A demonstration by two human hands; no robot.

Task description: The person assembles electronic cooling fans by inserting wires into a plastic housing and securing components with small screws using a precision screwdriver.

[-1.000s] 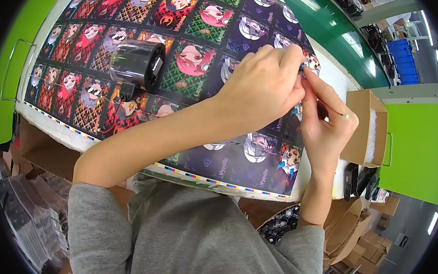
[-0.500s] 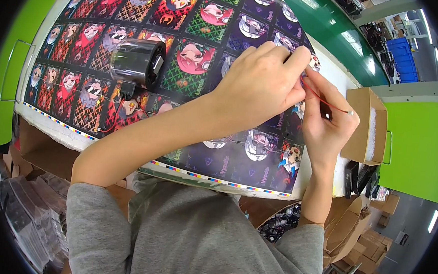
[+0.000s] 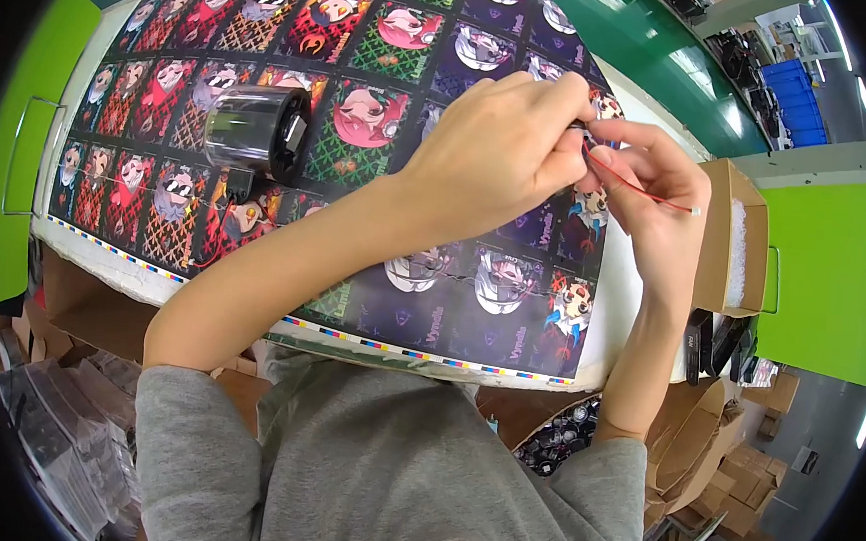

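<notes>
My left hand (image 3: 505, 141) is closed, knuckles up, in a pinch over the right part of the printed sheet. At its fingertips sits a small dark part (image 3: 579, 127), mostly hidden by the fingers. A thin red wire (image 3: 629, 182) runs from there across my right hand (image 3: 660, 210) to a small white plug (image 3: 695, 211). The right hand's thumb and forefinger close in around the wire beside the left fingertips. Left of my hands lies a clear cylinder (image 3: 238, 128) with a black end, on its side, a small black block (image 3: 239, 186) against it.
A large sheet (image 3: 430, 322) printed with colourful cartoon cards covers the white table. An open cardboard box (image 3: 715, 238) with pale contents stands at the right edge, black boxes (image 3: 716, 342) below it. Under the table a container holds many small dark parts (image 3: 560, 435).
Both hands have shifted slightly left. The right fingers have spread a little from the left ones, and a dark part now shows between them. The cylinder appears slightly further left and lower.
</notes>
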